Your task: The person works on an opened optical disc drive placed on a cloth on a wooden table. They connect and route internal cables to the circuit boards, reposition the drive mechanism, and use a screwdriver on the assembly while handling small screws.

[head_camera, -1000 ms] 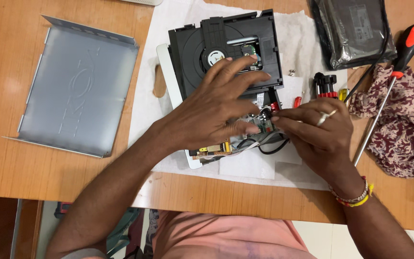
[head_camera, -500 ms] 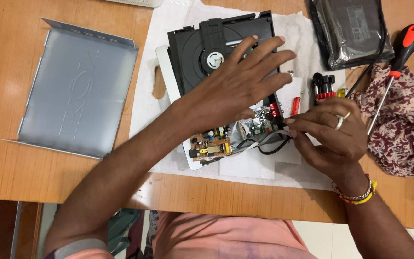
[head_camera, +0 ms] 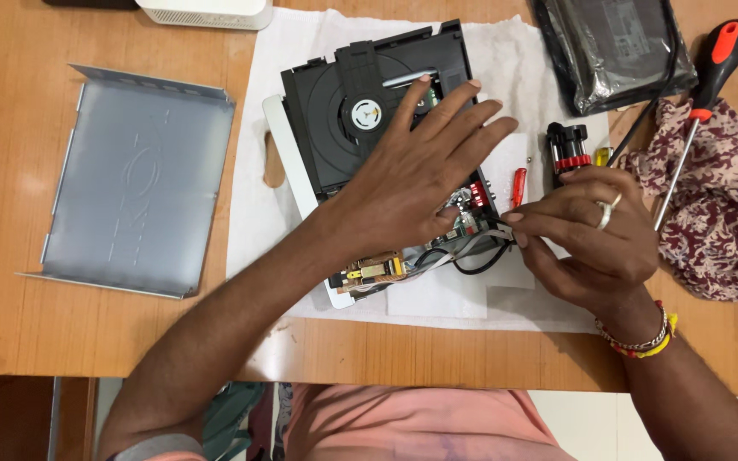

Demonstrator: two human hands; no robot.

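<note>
An opened disc player [head_camera: 360,111] with a black drive tray and an exposed circuit board [head_camera: 377,266] lies on white paper [head_camera: 523,60]. My left hand [head_camera: 412,171] lies flat on the black drive, fingers spread, holding nothing. My right hand [head_camera: 591,235] is at the player's right edge, its thumb and forefinger pinched on a small cable connector [head_camera: 499,224] beside the black and grey wires [head_camera: 471,254]. A ring and a bracelet are on that hand.
A bent grey metal cover [head_camera: 138,179] lies to the left. A red-handled screwdriver [head_camera: 702,94] rests on a patterned cloth [head_camera: 719,205] at right. A small red and black tool [head_camera: 570,149], a red bit [head_camera: 518,183] and a dark bagged drive [head_camera: 617,47] lie behind.
My left hand has lifted off the wiring and moved up onto the black drive, fingers opening flat. My right hand stayed at the player's right edge, pinching the connector.
</note>
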